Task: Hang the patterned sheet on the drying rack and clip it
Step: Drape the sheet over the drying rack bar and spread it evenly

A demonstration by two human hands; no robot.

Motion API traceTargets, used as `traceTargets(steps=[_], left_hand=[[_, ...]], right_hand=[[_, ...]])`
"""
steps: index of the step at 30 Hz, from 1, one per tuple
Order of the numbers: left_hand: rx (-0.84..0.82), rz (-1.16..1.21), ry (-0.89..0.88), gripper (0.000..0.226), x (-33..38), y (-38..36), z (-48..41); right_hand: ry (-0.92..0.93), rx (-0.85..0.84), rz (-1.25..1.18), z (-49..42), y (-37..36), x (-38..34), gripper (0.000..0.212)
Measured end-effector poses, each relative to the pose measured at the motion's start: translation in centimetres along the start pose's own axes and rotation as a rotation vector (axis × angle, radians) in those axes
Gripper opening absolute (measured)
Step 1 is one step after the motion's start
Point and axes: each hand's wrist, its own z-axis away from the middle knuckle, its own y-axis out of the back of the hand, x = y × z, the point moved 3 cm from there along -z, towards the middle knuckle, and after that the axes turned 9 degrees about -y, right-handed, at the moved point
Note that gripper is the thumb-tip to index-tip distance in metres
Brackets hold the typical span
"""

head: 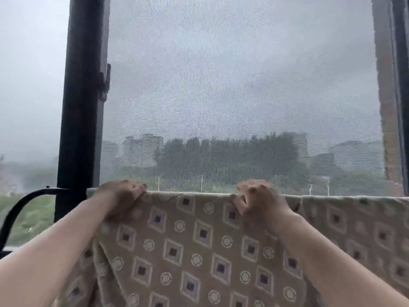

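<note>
Hanging stage: beige diamond-and-circle patterned sheet draped over pale rack rail.
Left hand and right hand grip its top fold, fingers curled; no clips seen, clipping apparently left.

**Sheet draped over the rail**

The patterned sheet is beige, printed with rows of pale diamonds with dark square centres and small rings between them. Its top edge lies over the pale, horizontal drying-rack rail, whose bare end shows at the left. The cloth hangs down from the rail, with loose folds at the lower left. The left hand and right hand grip that top edge.
</note>
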Motion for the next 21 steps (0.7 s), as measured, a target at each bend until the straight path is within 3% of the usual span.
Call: traceTargets(steps=[4, 6, 8, 12, 17, 21], left_hand=[[-0.016, -0.012, -0.041, 0.050, 0.5, 0.4, 0.2], [-0.041, -0.040, -0.117, 0.030, 0.3, 0.4, 0.2], [-0.007, 0.020, -0.174, 0.014, -0.6, 0.1, 0.1], [0.032, 0.202, -0.170, 0.042, -5.9, 0.6, 0.1], [0.183, 0.047, -0.288, 0.048, -11.8, 0.8, 0.6], [0.200, -0.015, -0.456, 0.043, -13.2, 0.3, 0.7]], right_hand=[[0.246, -0.040, -0.100, -0.3, -2.3, -10.3, 0.022], [0.268, -0.020, -0.113, -0.9, -3.1, -13.3, 0.024], [0.238, 0.045, -0.097, -1.6, -3.7, -14.9, 0.023], [0.147, 0.041, -0.011, -2.8, -4.6, -16.2, 0.033], [0.045, 0.016, 0.096, -3.6, -4.9, -17.6, 0.056], [-0.095, -0.141, 0.099, -5.2, -5.3, -17.7, 0.067]])
